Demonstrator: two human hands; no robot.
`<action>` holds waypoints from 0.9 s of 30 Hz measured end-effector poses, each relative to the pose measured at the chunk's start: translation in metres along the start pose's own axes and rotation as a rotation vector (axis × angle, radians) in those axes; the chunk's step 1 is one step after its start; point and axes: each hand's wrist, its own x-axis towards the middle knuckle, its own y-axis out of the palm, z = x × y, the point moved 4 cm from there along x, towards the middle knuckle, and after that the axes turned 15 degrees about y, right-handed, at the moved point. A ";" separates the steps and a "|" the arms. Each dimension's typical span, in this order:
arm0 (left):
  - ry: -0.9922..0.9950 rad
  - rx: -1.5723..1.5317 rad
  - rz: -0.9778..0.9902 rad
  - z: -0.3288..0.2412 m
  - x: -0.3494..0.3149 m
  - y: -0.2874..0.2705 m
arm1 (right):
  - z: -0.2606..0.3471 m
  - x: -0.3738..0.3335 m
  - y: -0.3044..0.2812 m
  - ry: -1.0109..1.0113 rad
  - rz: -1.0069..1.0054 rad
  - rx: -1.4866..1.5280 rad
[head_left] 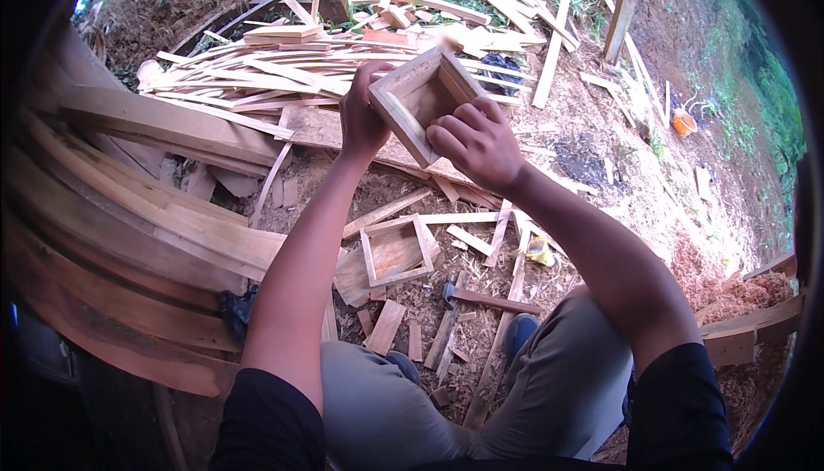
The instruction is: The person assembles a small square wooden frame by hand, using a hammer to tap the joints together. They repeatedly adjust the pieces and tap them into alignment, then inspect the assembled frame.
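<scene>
A small square wooden box point(396, 113) is held up in front of me, tilted, its open side facing me. My left hand point(365, 110) is closed on its left side, the fingertips partly hidden behind the wood. On the right, my right hand point(481, 145) grips the near right wall with curled fingers. Below, on the ground, lies a square wooden frame point(371, 256) on a wooden board point(350, 278). A hammer point(489, 299) with a wooden handle rests between my feet, its metal head to the left.
A large heap of wood strips point(249, 72) covers the far ground. Stacked planks point(146, 205) fill the left side. A yellow container point(539, 252) lies right of the frame, an orange one point(684, 122) farther off. A post point(624, 7) stands at far right; shavings point(738, 278) lie near right.
</scene>
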 end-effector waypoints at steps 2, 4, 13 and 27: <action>0.003 -0.002 -0.023 0.000 0.000 -0.001 | 0.001 0.000 0.000 -0.015 -0.010 -0.014; 0.027 -0.005 -0.050 0.000 0.000 -0.002 | 0.002 0.000 0.000 -0.026 -0.017 -0.027; -0.001 0.001 -0.086 -0.001 0.001 -0.008 | 0.008 0.004 -0.006 -0.025 -0.049 -0.041; 0.052 0.042 -0.095 0.001 -0.001 -0.005 | 0.009 0.005 0.003 0.008 0.010 -0.068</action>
